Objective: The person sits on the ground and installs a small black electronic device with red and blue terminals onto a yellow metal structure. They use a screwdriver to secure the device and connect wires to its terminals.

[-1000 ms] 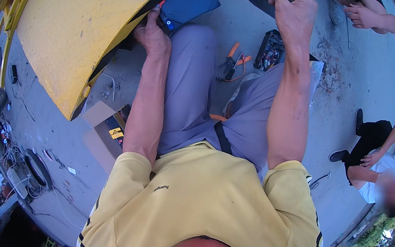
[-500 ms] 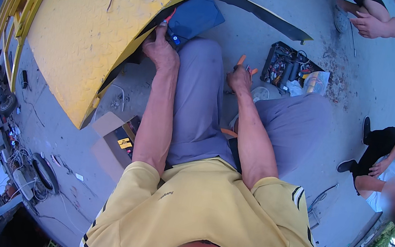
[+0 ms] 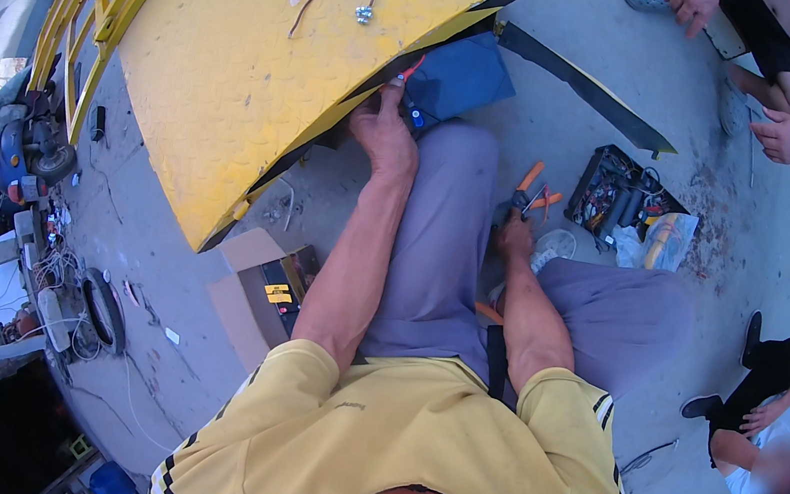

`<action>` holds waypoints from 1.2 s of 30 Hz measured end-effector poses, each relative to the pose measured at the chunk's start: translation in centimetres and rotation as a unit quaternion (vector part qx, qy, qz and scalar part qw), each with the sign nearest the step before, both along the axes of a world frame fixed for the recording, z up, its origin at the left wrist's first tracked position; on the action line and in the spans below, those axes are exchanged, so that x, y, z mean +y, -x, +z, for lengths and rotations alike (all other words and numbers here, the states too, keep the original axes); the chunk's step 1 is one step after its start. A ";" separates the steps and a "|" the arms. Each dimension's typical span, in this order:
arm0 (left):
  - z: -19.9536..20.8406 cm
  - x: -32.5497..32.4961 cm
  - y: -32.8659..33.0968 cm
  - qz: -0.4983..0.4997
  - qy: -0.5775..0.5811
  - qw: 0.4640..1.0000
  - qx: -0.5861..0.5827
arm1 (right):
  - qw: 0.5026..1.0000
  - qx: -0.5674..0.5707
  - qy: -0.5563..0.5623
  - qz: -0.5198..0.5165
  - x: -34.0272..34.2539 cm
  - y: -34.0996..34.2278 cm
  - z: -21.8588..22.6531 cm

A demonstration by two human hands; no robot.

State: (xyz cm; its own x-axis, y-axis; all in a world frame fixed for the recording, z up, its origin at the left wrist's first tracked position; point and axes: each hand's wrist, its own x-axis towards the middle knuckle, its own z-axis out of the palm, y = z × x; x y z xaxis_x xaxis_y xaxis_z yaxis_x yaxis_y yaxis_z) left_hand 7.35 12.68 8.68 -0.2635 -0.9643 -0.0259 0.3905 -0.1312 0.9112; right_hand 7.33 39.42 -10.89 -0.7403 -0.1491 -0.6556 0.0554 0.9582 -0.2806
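My left hand [image 3: 386,137] reaches up to the underside of the yellow metal plate [image 3: 267,77]. Its thumb presses against a short red wire [image 3: 413,69], while the other fingers are partly hidden below the plate's edge. Right beside it is a dark blue box [image 3: 464,80], with a small bright blue part [image 3: 418,117] near my wrist. Over the floor to the right, my right hand [image 3: 515,238] is closed around orange-handled pliers [image 3: 531,177], whose handles point away from me. The jaws are hard to make out.
A black toolbox [image 3: 613,202] full of tools stands right of my knees; a dark strip [image 3: 589,87] lies beyond. At left is an open cardboard box [image 3: 252,293] with a black-and-yellow item. Other people sit at right, one person's hand [image 3: 784,137] showing.
The view has shifted, so the surroundings appear further right and lower. My left hand stays by the red wire. The pliers in my right hand have turned, showing more of their handles.
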 end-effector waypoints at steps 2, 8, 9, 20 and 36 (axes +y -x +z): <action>0.4 0.4 0.3 -0.001 -0.004 1.000 -0.003 | 1.000 -0.004 0.000 -0.019 0.2 0.6 0.0; 0.3 0.3 0.5 0.009 -0.001 1.000 0.022 | 0.965 0.157 0.122 -0.171 -1.9 2.1 5.3; 0.3 0.2 0.6 0.004 -0.004 1.000 0.020 | 0.955 0.171 0.165 -0.174 -1.7 2.7 6.0; 0.4 0.5 0.4 0.027 0.001 1.000 -0.013 | 0.849 0.343 0.376 0.142 -7.7 5.3 36.6; 0.2 0.3 0.1 0.010 0.006 0.999 -0.032 | 0.799 0.345 0.330 0.367 -16.4 7.8 37.6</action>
